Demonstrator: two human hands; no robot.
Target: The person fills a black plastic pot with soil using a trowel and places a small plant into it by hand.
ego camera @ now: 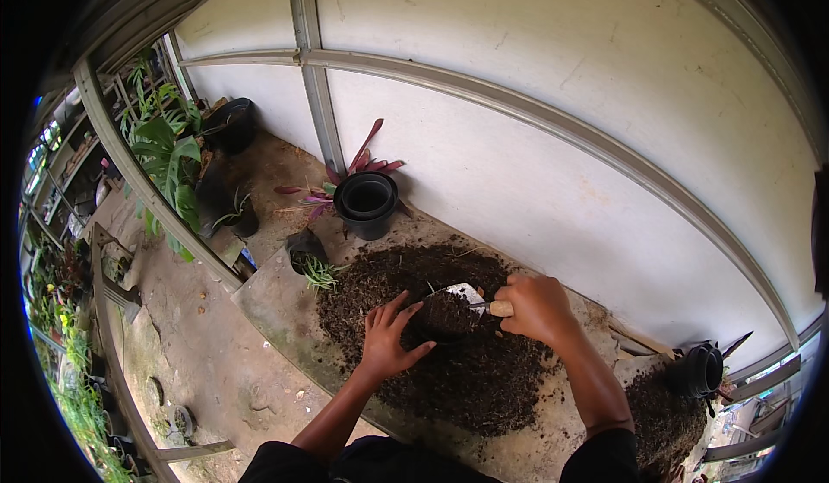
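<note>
My right hand (537,308) grips the wooden handle of a garden trowel (464,294). Its metal blade, partly smeared with soil, lies over a small black plant pot (447,338). Dark soil fills much of the pot's mouth. On the pot's left side, my left hand (390,337) holds it with spread fingers and thumb; the exact contact is partly hidden. Around the pot spreads a broad heap of dark potting soil (479,399) on a concrete slab (291,334).
Nested black pots (366,204) stand beyond the heap by a purple-leaved plant (375,162). A black grow bag (304,250) lies near a small green plant (320,274). More black pots (696,371) lean at right. A white panel wall (518,159) borders the far side.
</note>
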